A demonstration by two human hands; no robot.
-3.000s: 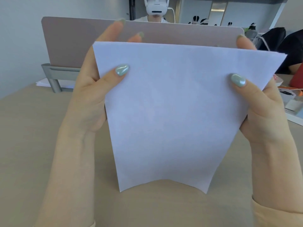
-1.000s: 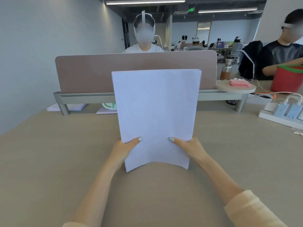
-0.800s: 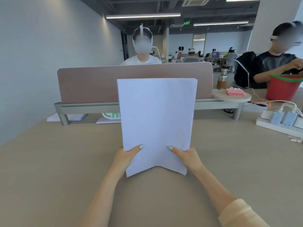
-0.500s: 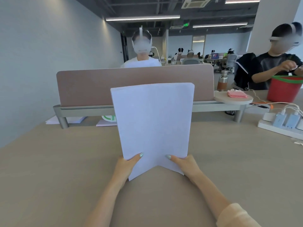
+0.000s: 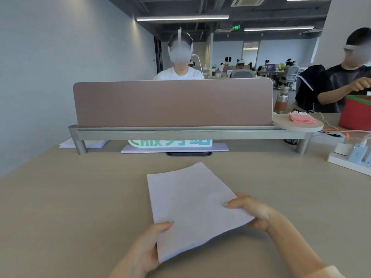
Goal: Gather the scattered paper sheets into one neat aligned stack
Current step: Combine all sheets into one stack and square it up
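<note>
A white stack of paper sheets [image 5: 190,203] lies nearly flat, low over the beige table [image 5: 70,207], its edges aligned and its far end turned a little to the right. My left hand [image 5: 148,247] holds the stack's near left corner with the thumb on top. My right hand [image 5: 251,211] grips the near right edge, thumb on top and fingers underneath. The near edge still looks slightly lifted off the table.
A pink desk divider [image 5: 172,103] on a grey rail crosses the far side. Under it lie more papers [image 5: 68,144] and a green-lettered sign [image 5: 170,142]. A power strip [image 5: 351,159] sits at the right. People sit beyond the divider and at the right.
The stack stood upright on its lower edge between my hands; now it has been tipped forward and laid down almost flat on the table, with both hands still holding its near end.
</note>
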